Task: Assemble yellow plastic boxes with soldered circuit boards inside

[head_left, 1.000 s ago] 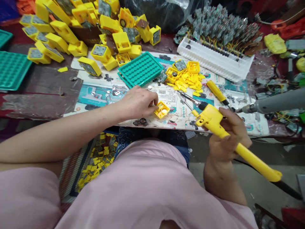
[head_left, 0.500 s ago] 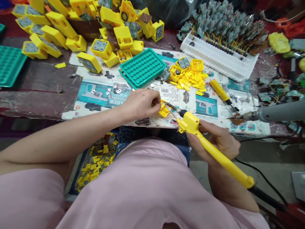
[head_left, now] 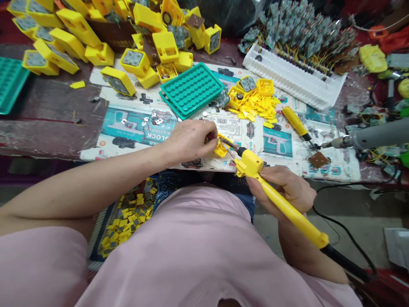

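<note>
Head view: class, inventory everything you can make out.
Table: one, dark red, mid-view
Cardboard: count unclear, white and teal, on table
Case: one, yellow, cardboard's front edge
Soldering iron: one, yellow, tip at case
Trays: at least three, green, centre and left edge
Flat pieces: many, yellow, right of centre trays
Screwdriver: one, yellow handle, right of centre
Housings: many, yellow and grey, upper left
Rack: one, white, upper right
Circuit boards: many, grey, beyond rack
Metal-tipped tool: one, grey, right edge
Square piece: one, brown, cardboard's right end
Blocks: many, yellow and grey, below table
Shirt: one, pink, bottom
Left hand: one, bare, at case's edge
Right hand: one, bare, gripping soldering iron
</note>
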Demonstrator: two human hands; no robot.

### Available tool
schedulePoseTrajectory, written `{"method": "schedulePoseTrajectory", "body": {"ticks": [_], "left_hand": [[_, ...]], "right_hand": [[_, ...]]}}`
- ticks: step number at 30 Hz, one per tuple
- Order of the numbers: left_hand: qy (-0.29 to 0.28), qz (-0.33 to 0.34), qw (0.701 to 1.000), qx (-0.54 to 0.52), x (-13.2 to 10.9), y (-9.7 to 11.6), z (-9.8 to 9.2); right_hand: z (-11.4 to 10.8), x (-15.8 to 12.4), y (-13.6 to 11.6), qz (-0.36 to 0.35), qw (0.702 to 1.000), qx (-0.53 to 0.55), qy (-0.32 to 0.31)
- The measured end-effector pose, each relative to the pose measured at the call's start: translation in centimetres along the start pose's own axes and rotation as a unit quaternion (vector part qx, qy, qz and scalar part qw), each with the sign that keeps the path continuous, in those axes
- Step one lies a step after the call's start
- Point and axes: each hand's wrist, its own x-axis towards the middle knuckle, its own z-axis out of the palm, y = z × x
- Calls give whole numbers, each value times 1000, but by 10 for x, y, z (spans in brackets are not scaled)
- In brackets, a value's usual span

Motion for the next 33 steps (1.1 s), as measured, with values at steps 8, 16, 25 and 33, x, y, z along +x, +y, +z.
{"method": "schedulePoseTrajectory", "body": {"ticks": [8, 16, 25, 33], "left_hand": [[55, 33, 997, 46, 0, -7, 17], [62, 68, 996, -10, -12, -12, 1], [104, 49, 993, 11, 63, -13, -34], [33, 31, 988, 144, 127, 0, -26]], "right_hand": [[-5, 14, -6, -89, 993, -49, -66], [-14, 5, 3, -45, 999, -17, -18], [-2, -11, 20, 154, 969, -34, 192], [-4, -12, 30, 145, 973, -74, 163]]}}
